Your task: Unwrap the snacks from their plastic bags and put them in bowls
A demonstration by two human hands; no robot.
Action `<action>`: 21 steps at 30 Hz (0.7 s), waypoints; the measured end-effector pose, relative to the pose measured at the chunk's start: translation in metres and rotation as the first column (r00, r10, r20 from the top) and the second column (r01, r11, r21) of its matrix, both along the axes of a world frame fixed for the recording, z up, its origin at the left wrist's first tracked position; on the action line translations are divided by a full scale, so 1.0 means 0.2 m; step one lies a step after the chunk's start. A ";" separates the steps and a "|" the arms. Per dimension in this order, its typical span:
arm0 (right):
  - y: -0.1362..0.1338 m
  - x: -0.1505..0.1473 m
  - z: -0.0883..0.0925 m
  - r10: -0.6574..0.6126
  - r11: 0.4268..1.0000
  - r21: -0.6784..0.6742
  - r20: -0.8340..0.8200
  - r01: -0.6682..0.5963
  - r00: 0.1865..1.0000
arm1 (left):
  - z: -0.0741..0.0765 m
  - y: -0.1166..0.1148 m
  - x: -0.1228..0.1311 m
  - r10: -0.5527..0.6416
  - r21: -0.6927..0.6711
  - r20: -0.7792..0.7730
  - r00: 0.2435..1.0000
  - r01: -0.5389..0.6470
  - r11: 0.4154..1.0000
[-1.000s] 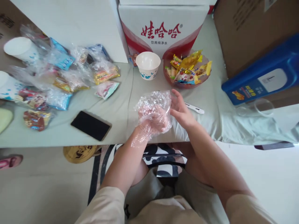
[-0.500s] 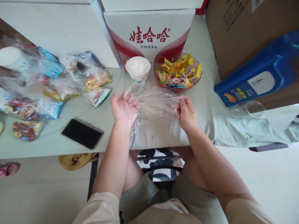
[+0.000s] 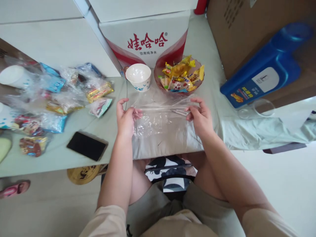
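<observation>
A clear plastic bag [image 3: 160, 115] is stretched sideways just above the cloth-covered table. My left hand [image 3: 126, 117] pinches its left end between thumb and fingers, index finger raised. Its right end is gripped by my right hand [image 3: 200, 117], thumb against fingers. Right behind the bag stand a white paper cup [image 3: 138, 77] with blue print and a pinkish glass bowl [image 3: 158, 74] filled with wrapped snacks [image 3: 181, 74], mostly in yellow wrappers.
Bagged snacks [image 3: 64, 98] and paper cups [image 3: 16, 77] crowd the left side, with a phone [image 3: 87, 145] near the front edge. A white and red carton [image 3: 148, 42] stands behind. A blue bottle [image 3: 264, 69] and a clear plastic cup [image 3: 263, 109] are at the right.
The bag, loosely bunched earlier, is now pulled into a straighter taut band between my hands. My left hand has turned from an open palm to a pinch. The view has shifted slightly.
</observation>
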State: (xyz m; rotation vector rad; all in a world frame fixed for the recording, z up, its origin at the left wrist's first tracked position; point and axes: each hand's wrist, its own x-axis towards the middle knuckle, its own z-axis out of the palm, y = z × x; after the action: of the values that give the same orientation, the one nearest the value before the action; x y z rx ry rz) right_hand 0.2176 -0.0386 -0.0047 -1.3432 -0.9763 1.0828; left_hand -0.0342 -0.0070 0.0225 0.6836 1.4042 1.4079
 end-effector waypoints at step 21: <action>-0.02 0.03 0.04 -0.191 0.953 0.302 0.590 0.005 0.785 | -0.07 -0.04 -0.14 0.000 0.218 -0.649 0.761 0.185 0.958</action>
State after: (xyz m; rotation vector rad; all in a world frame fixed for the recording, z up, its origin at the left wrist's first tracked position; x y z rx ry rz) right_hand 0.2233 -0.0432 0.0032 -1.5115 -1.4565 0.3777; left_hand -0.0629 -0.0141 0.0087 1.5144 1.6720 1.3511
